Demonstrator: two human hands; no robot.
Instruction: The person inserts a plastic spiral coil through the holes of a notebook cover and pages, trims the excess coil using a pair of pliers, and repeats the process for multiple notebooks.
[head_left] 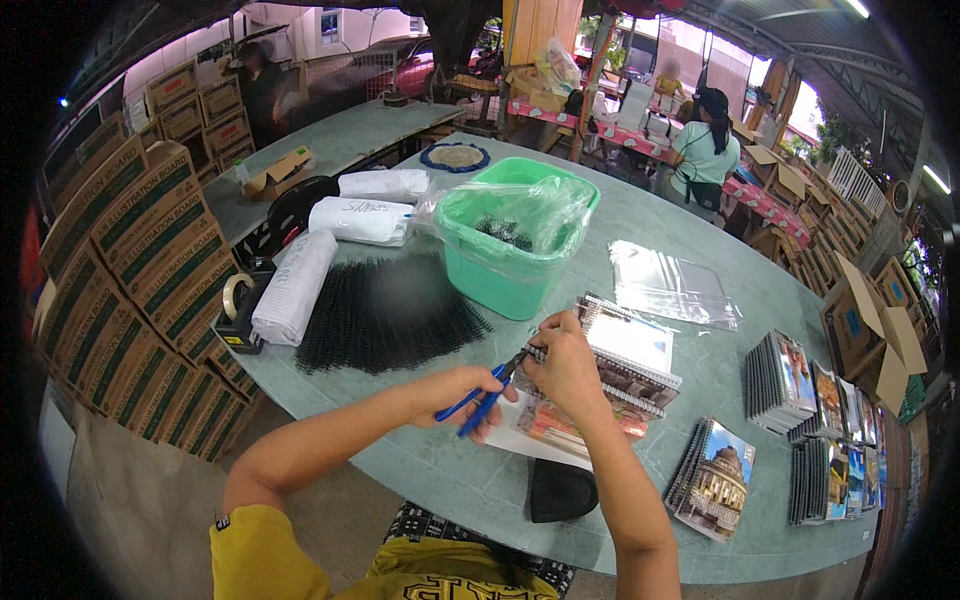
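Note:
My left hand (pixel 466 397) is closed round blue-handled pliers (pixel 483 412), whose dark jaws reach the corner of a spiral-bound notebook. At that corner my right hand (pixel 566 362) is closed, thumb and fingers pinching near the end of the coil; the exact spot is hidden behind the fingers. The notebook (pixel 605 379) lies at the top of a small stack, with another notebook with a pale glossy cover (pixel 628 338) beyond it. A reddish printed cover and a white sheet show under my right wrist. A black pouch-like item (pixel 562 491) lies just nearer to me.
A green bin (pixel 500 275) with a clear plastic liner holds black coil scraps. To its left are black spiral coils (pixel 385 310) and white wrapped rolls (pixel 298 285). Clear plastic sleeves (pixel 668 284) and stacked notebooks (pixel 780 380) lie right. Cartons stand left; people work farther off.

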